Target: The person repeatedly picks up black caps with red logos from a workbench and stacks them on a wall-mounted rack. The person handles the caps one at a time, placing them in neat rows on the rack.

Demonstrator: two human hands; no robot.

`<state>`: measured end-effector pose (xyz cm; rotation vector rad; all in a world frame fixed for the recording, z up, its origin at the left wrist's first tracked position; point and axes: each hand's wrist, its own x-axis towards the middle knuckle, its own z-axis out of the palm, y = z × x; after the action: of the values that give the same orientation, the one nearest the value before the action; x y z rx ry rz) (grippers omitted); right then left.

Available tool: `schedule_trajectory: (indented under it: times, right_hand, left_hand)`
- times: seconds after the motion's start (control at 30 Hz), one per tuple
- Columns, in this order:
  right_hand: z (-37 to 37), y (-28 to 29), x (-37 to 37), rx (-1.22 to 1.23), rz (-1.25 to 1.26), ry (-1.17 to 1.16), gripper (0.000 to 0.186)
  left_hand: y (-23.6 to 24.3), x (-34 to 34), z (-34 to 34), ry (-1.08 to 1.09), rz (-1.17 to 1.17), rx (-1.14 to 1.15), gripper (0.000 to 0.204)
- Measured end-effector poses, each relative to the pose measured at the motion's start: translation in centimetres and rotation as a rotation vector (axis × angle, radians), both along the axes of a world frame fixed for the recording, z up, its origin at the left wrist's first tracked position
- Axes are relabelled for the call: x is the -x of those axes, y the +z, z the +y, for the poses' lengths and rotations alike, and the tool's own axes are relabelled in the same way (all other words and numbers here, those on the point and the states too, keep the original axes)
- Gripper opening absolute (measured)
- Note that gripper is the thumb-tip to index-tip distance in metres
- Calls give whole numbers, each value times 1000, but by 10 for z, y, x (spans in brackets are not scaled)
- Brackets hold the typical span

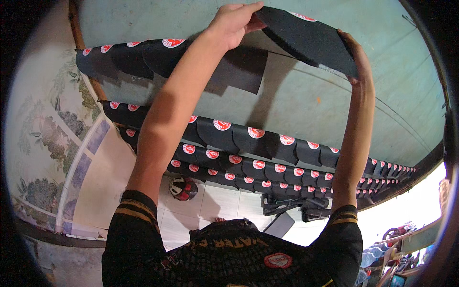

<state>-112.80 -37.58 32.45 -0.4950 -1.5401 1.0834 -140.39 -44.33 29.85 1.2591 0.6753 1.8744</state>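
I hold a black curved, flat piece (pixel 306 40) with a red-and-white round sticker up high, one hand at each end. My left hand (pixel 234 26) grips its left end, thumb along the top. My right hand (pixel 356 57) grips the right end, fingers curled over the edge and partly hidden. Below and left of it, similar stickered pieces (pixel 158 57) hang overlapping in a short row on a line across the pale green wall (pixel 306 107). Longer rows of the same pieces (pixel 239 138) run across below, partly behind my forearms.
A red, black and white helmet (pixel 184 190) lies on the tiled floor (pixel 215 203) near some black padded objects (pixel 282 204). A patterned wall (pixel 48 138) rises at the left. At the lower right stand cluttered shelves (pixel 413 246) with plastic bottles, beside a bright opening.
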Motion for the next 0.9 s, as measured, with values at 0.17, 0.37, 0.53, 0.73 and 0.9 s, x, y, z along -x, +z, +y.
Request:
schedule_trajectory:
  times: [0.17,0.37,0.53,0.73,0.9]
  right_hand:
    - [9,4,11,-25,17,98,32]
    - [21,-9,3,132,-79,117,30]
    - [24,-44,1,51,-235,43,29]
    - [13,-115,14,144,-92,24,30]
    - [18,-125,15,179,-105,31,33]
  left_hand:
    - [-9,4,4,79,1,-96,22]
    - [-18,1,-1,177,228,120,22]
    - [-38,10,-4,705,861,213,37]
    - [-60,14,-31,1296,1131,12,42]
    - [-74,3,-111,1173,933,155,34]
